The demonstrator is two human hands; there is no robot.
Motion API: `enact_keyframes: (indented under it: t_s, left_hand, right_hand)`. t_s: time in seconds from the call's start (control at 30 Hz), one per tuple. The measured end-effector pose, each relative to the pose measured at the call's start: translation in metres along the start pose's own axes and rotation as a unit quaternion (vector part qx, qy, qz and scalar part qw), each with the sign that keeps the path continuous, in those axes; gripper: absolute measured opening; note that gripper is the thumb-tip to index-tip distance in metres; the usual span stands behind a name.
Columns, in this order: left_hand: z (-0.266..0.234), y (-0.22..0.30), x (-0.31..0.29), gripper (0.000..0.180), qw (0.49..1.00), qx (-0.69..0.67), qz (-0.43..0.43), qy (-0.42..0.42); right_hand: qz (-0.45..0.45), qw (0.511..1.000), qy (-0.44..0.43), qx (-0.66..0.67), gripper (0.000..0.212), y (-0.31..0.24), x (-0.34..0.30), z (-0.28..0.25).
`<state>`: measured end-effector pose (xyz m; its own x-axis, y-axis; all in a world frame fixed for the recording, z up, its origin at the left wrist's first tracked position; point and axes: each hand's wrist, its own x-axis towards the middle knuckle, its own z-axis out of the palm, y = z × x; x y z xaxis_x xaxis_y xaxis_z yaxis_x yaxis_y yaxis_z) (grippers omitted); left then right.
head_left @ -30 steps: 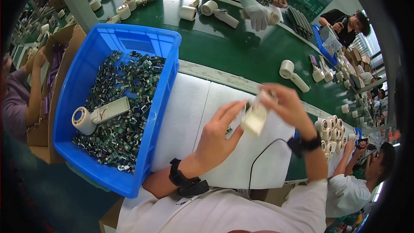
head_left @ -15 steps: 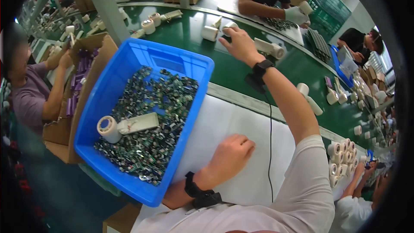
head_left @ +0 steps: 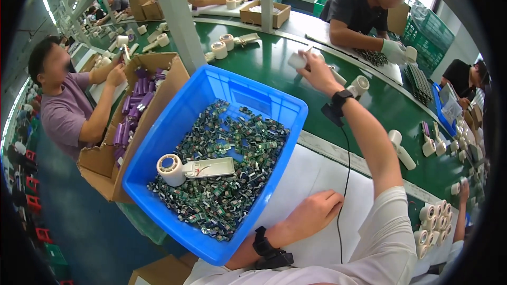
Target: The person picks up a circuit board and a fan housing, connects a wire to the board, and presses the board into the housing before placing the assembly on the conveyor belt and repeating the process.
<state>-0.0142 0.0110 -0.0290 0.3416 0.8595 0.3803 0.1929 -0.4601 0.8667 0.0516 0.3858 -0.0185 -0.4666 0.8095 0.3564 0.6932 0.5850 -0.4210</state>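
My right hand (head_left: 321, 74) reaches over the green belt, its fingers closed round a white handheld fan body (head_left: 297, 62); the fingers hide part of it. Just beyond that wrist lies another white fan body (head_left: 360, 85) on the belt. My left hand (head_left: 311, 215) rests on the white work surface, fingers curled together, with nothing visible in them. Left of it stands a blue bin (head_left: 216, 256) full of small green circuit boards (head_left: 248, 150). On top of the boards lies a white fan body (head_left: 171, 170) with its handle shell uncovered and thin wires inside.
A cardboard box (head_left: 97, 171) of purple cylindrical cells (head_left: 138, 95) adjoins the bin's left side. A black cable (head_left: 346, 179) runs from my right wrist across the white surface. Stacked fan heads (head_left: 434, 224) stand at right. Co-workers sit around the green belt (head_left: 285, 100).
My right hand has closed on the fan body and lifted it slightly from the belt. The view has swung, so the scene appears farther right and lower. My left hand stays on the surface.
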Motion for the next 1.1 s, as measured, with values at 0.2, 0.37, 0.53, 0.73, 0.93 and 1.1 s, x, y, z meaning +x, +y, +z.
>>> enact_keyframes:
  t_s: [0.2, 0.37, 0.53, 0.73, 0.93, 1.1]
  left_hand:
    - [-0.006, 0.0, -0.004, 0.014, 0.999, 0.037, 0.01, 0.036]
    - [-0.016, 0.009, -0.004, 0.02, 0.996, 0.072, -0.057, -0.003]
    - [-0.015, 0.009, 0.0, 0.031, 0.996, 0.081, -0.028, -0.026]
    - [-0.017, 0.013, 0.0, 0.032, 0.987, 0.133, -0.068, -0.06]
    - [-0.005, 0.022, 0.005, 0.026, 0.996, 0.033, -0.068, -0.036]
    - [0.006, 0.027, 0.001, 0.023, 0.991, -0.074, -0.066, -0.087]
  right_hand:
    - [0.05, 0.927, 0.108, 0.354, 0.049, -0.057, -0.089, -0.13]
    - [0.275, 0.816, 0.093, 0.5, 0.048, -0.065, -0.243, -0.216]
    - [0.516, 0.725, -0.004, 0.456, 0.051, -0.059, -0.359, -0.245]
    - [0.543, 0.8, -0.052, 0.25, 0.039, -0.116, -0.381, -0.198]
    - [0.42, 0.903, -0.006, 0.089, 0.043, -0.158, -0.394, -0.191]
    - [0.332, 0.931, -0.14, 0.063, 0.043, -0.162, -0.408, -0.178]
